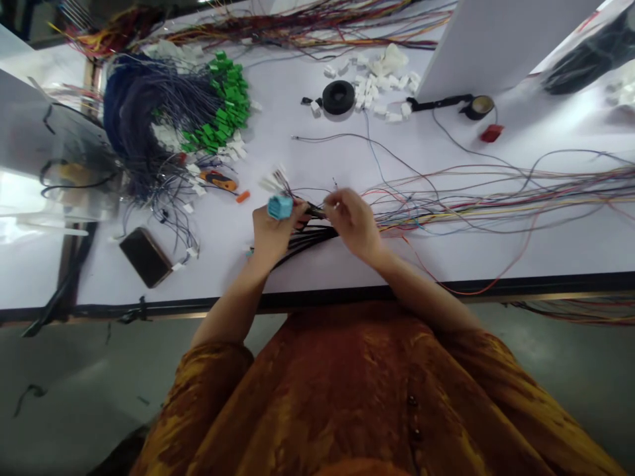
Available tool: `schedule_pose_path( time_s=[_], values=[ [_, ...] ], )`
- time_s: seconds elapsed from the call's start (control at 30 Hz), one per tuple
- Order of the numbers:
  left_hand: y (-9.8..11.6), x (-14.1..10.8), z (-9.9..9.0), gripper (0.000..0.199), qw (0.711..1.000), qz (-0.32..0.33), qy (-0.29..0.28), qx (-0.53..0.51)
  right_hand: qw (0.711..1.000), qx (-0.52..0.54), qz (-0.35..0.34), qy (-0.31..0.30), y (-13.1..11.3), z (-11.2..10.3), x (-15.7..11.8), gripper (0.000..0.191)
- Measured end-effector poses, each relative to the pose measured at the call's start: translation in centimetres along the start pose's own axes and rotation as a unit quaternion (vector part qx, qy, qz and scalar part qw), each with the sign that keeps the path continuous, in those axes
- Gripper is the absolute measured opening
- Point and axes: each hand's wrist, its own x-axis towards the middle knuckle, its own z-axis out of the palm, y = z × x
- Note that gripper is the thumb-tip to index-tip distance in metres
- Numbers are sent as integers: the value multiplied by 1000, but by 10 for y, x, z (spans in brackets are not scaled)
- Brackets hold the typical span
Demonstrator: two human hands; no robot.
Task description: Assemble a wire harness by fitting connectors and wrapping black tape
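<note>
A white, smooth work surface [223, 231] with a black front edge [347, 292] spans the room above a grey floor [74, 370]; a white upright panel [476, 46] stands towards its back right. Near the middle of the front edge, the person's left hand [272, 233] has its fingers closed on thin dark wires [313, 211], a light-blue plastic connector [280, 207] showing just above that hand; the right hand [358, 223] has bent fingers at the same wires, though blur leaves it impossible to tell whether they grip one; black-sleeved wires [312, 239] lie beneath, and long multicoloured wires [397, 217] run to the right edge. Towards the back left corner lie dark-blue coiled wires [133, 112] with bright-green plastic connectors [231, 99]; a dark rectangular phone [145, 256] rests near the front left corner; a round black tape roll [338, 97] sits towards the back edge, beside small white plastic connectors [370, 89].
</note>
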Motion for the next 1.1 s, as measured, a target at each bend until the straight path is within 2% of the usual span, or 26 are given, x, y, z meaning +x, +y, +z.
schedule_pose_path(
  time_s=[0.03, 0.1, 0.17, 0.23, 0.3, 0.4, 0.5, 0.6, 0.67, 0.73, 0.8, 0.87, 0.93, 0.97, 1.03, 1.1],
  values=[
    [3, -7, 0, 24, 998, 49, -18, 41, 998, 29, 59, -8, -2, -4, 13, 17],
    [4, -19, -1, 19, 979, 146, -74, 121, 976, 91, 173, -95, -4, -9, 39, 19],
    [1, -27, -3, 16, 961, 194, -102, 168, 947, 153, 235, -159, -4, -14, 59, 15],
    [-4, -30, -4, 16, 972, 167, -65, 149, 932, 214, 261, -134, -2, -21, 66, 9],
    [-10, -28, -3, 19, 992, 97, -8, 77, 925, 254, 271, -79, 0, -30, 60, 9],
    [-14, -18, 0, 23, 999, 24, 38, -2, 948, 222, 227, -23, 0, -34, 28, 24],
    [-11, -5, 5, 25, 999, 13, 38, 2, 989, 107, 106, 8, 2, -12, -16, 39],
    [-3, 3, 11, 30, 1000, -4, 15, -4, 998, 8, -1, -56, 9, 15, -44, 50],
    [1, 3, 12, 34, 1000, -16, 2, -25, 997, -28, -25, -73, 11, 20, -46, 45],
    [5, -3, 13, 33, 1000, 1, -6, -15, 999, -36, -14, -16, 10, 12, -34, 30],
    [10, -12, 12, 27, 996, 60, -11, 60, 999, -14, 24, 22, 8, -3, -12, 18],
    [16, -21, 10, 18, 969, 159, -45, 186, 995, 18, 84, -48, 6, -16, 14, 11],
    [23, -28, 9, 12, 906, 264, -115, 310, 975, 33, 129, -176, 5, -25, 38, 7],
    [26, -31, 9, 12, 869, 304, -153, 360, 962, 27, 138, -235, 4, -28, 47, 12],
    [32, -36, 10, 18, 802, 353, -212, 432, 940, -18, 131, -315, 0, -30, 61, 15],
    [37, -39, 11, 24, 759, 379, -240, 472, 929, -98, 106, -341, -6, -26, 68, 11]
  ],
)
